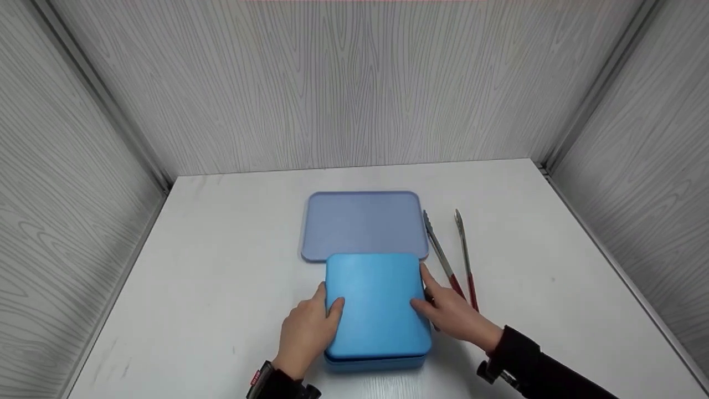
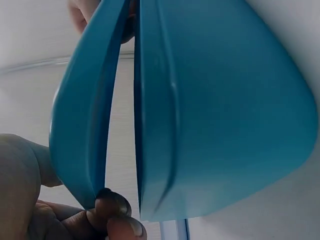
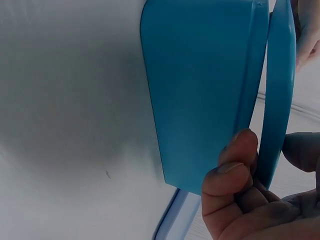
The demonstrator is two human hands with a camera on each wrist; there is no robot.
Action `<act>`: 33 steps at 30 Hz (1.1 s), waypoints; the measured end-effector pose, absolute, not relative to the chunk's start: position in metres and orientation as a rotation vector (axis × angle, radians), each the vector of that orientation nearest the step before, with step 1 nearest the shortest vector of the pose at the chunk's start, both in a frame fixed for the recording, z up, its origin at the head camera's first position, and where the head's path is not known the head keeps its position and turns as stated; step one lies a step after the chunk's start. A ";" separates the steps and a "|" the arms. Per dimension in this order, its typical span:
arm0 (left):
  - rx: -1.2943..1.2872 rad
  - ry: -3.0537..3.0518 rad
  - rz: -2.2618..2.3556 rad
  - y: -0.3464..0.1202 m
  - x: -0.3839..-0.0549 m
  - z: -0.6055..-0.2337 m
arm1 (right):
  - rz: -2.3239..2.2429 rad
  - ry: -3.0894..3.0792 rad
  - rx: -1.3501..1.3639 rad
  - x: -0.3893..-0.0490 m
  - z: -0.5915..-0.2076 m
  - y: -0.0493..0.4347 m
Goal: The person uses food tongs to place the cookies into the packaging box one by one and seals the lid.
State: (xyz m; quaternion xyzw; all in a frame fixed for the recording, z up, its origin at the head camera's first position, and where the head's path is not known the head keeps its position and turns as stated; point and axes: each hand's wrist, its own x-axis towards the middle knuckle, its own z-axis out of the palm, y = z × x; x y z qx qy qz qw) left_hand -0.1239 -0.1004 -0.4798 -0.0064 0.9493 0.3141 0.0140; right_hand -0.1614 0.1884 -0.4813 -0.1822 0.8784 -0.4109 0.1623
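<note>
A bright blue lid (image 1: 376,305) with rounded corners lies over a deep blue box (image 1: 376,363) of the same width. My left hand (image 1: 306,333) grips the lid's left side, thumb on top and fingers underneath. On the opposite side my right hand (image 1: 453,311) holds the lid the same way. The wrist views show the lid (image 2: 82,115) tilted: its near end meets the box (image 3: 205,85), while a gap opens toward the far end, where the fingers (image 3: 230,177) curl under the rim. What the box contains is hidden.
Behind the box lies a flat periwinkle-blue tray (image 1: 365,224). Metal tongs with red handles (image 1: 440,254) lie spread to the right, partly behind my right hand. Wood-grain panels (image 1: 354,83) enclose the white table (image 1: 221,266) at the back and both sides.
</note>
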 end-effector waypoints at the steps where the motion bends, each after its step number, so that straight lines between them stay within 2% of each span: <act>1: -0.028 2.957 0.966 -0.100 -0.124 -0.481 | -1.157 2.517 -0.519 -0.161 -0.482 0.188; 13: -0.061 2.928 0.901 -0.101 -0.125 -0.490 | -1.101 2.557 -0.442 -0.163 -0.489 0.182; 33: -0.045 2.941 0.786 -0.098 -0.123 -0.504 | -0.951 2.662 -0.551 -0.158 -0.497 0.180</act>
